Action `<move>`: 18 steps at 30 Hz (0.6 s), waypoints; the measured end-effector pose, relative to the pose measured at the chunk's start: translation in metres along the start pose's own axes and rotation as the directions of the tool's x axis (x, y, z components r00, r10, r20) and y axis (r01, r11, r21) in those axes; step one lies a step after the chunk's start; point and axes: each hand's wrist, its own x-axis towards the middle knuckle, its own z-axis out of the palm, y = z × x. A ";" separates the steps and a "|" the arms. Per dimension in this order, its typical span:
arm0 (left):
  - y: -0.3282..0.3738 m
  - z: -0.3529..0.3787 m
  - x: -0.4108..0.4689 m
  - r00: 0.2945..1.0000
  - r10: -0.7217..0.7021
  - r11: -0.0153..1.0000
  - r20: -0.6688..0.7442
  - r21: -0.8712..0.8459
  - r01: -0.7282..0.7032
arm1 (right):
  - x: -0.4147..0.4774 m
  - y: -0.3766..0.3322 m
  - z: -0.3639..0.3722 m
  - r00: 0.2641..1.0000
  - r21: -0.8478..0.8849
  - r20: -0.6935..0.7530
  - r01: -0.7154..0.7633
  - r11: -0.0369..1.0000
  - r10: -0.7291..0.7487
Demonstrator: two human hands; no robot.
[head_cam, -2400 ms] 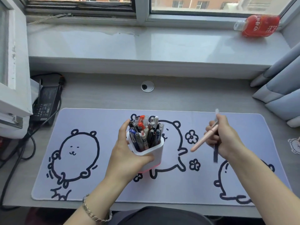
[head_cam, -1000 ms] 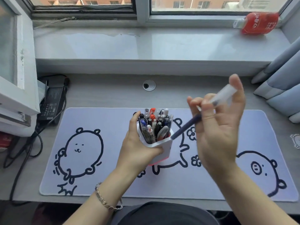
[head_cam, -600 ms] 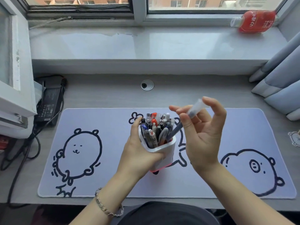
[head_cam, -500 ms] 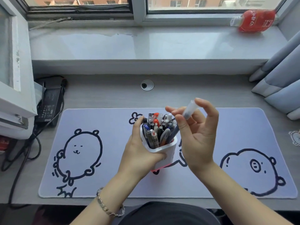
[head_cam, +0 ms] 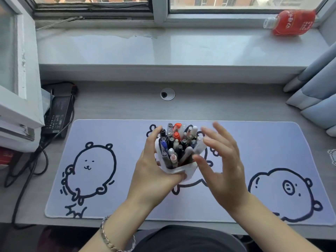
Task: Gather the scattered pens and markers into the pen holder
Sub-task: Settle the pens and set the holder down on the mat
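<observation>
A white pen holder (head_cam: 189,172) with a pink base stands on the middle of the desk mat, tilted toward me. It is packed with several pens and markers (head_cam: 177,144). My left hand (head_cam: 154,171) wraps around its left side and front. A clear-capped pen (head_cam: 199,147) leans at the holder's right edge. My right hand (head_cam: 221,160) hovers just right of the holder, fingers spread and blurred, holding nothing. No loose pens show on the mat.
The lilac desk mat (head_cam: 263,142) with cartoon animals covers the grey desk. A black power brick (head_cam: 58,117) and cables lie at the left. A red bottle (head_cam: 292,22) lies on the windowsill. Blue curtain folds (head_cam: 316,91) hang at the right.
My right hand lowered the clear-capped pen into the holder and let go; its fingers have now spread apart. My left hand kept hold of the holder.
</observation>
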 end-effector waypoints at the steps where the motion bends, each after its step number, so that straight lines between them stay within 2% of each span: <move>1: 0.000 -0.001 -0.001 1.000 0.015 1.000 -0.002 0.001 -0.015 | -0.004 0.000 -0.002 1.000 -0.044 0.008 0.022 0.999 -0.022; 5: 0.002 0.002 -0.007 0.998 0.030 0.999 0.048 -0.047 -0.028 | -0.005 -0.007 0.005 0.993 -0.030 0.115 0.011 0.999 -0.007; 8: 0.005 0.005 -0.006 0.998 0.027 0.996 0.061 -0.085 -0.021 | 0.003 -0.011 0.010 0.993 -0.001 0.120 0.018 1.000 -0.018; 12: 0.002 -0.003 0.007 0.995 0.053 0.995 0.079 -0.093 -0.046 | 0.009 -0.010 0.015 0.988 -0.113 0.133 0.094 0.989 -0.078; 15: -0.006 -0.010 0.029 0.997 -0.022 0.988 0.075 -0.149 0.033 | 0.025 0.000 0.021 0.949 -0.186 0.301 0.152 0.971 -0.091; 18: -0.014 -0.025 0.061 0.997 -0.078 0.990 0.016 -0.117 0.079 | 0.052 0.015 0.026 0.890 -0.125 0.456 0.082 0.989 -0.017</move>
